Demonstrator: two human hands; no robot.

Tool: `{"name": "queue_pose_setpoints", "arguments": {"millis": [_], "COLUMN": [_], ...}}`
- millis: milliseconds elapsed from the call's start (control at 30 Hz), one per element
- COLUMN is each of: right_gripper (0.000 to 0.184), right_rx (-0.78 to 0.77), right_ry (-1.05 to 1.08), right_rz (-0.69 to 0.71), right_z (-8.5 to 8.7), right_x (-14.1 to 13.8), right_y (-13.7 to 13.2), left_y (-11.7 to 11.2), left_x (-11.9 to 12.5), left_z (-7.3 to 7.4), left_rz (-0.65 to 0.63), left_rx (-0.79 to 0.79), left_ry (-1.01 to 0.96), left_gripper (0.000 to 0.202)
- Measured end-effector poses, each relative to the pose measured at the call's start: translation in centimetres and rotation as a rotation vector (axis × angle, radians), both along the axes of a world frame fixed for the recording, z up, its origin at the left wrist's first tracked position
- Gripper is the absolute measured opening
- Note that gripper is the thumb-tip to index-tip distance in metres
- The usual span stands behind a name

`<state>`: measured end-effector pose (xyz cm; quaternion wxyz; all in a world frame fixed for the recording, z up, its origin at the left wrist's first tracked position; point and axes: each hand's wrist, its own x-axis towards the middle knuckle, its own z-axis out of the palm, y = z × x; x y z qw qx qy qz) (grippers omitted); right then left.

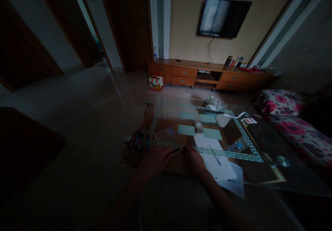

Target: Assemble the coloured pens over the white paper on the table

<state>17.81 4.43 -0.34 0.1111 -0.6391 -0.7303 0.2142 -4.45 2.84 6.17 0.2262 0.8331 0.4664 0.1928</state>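
Over the near edge of the glass table (249, 186), my left hand (155, 159) is closed on a thin dark pen (176, 150) whose tip points to the right. Close beside that tip, my right hand (194, 159) is pinched round something small and dark that I cannot make out. Several pens (138, 141) in black, red and blue lie at the table's left end, left of my left hand. Another pen (214, 155) rests on white sheets of paper (220, 168) to the right of my right hand. The dim light hides finger detail.
A clear plastic bag (164, 133) lies beyond my hands. Farther back stand a basket with a plastic bag (213, 104) and a small clear cup (198, 126). A flowered sofa (290, 117) is at right; a wooden TV cabinet (184, 72) and a gift box (156, 82) stand ahead.
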Motion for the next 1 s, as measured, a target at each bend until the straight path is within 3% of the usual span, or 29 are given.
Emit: {"name": "queue_pose_setpoints", "arguments": {"millis": [200, 367, 533, 700, 1000], "right_gripper": [0.038, 0.034, 0.05, 0.057, 0.067], "right_rx": [0.099, 0.161, -0.048, -0.214, -0.356], "right_ry": [0.129, 0.48, 0.739, 0.73, 0.761], "right_rz": [-0.082, -0.182, -0.165, -0.075, -0.033], "right_z": [2.1, 3.9, 3.9, 4.5, 5.4], "right_x": [0.6, 1.9, 1.8, 0.8, 0.2], "right_y": [-0.9, -0.7, -0.5, -1.4, -2.3], "left_y": [0.3, 0.3, 0.1, 0.1, -0.1], "left_x": [0.0, 0.2, 0.4, 0.7, 0.7], "left_z": [-0.4, -0.3, 0.2, 0.4, 0.4], "left_rz": [0.019, 0.008, -0.043, -0.065, -0.078], "left_rx": [0.003, 0.044, 0.098, 0.127, 0.164], "left_ry": [0.014, -0.017, -0.032, -0.036, -0.03], "left_gripper": [0.028, 0.022, 0.016, 0.011, 0.01]}}
